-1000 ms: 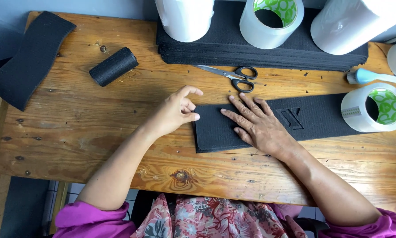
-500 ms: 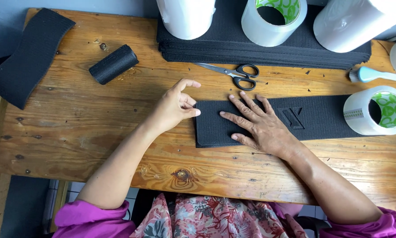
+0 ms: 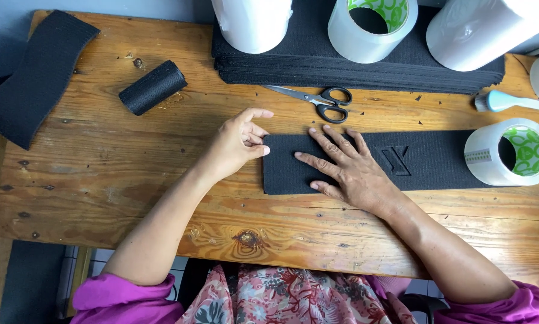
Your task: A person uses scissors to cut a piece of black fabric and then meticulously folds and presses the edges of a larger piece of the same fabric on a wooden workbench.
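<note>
Black elastic strip (image 3: 341, 165) lies flat across the middle of the wooden tabletop (image 3: 101, 180), its right end under a tape roll (image 3: 509, 153) that weighs it down. The right hand (image 3: 347, 171) presses on it, fingers spread, pinning it. The left hand (image 3: 239, 144) pinches the strip's left edge, fingertips pressed together. Scissors (image 3: 317, 101) lie just beyond.
</note>
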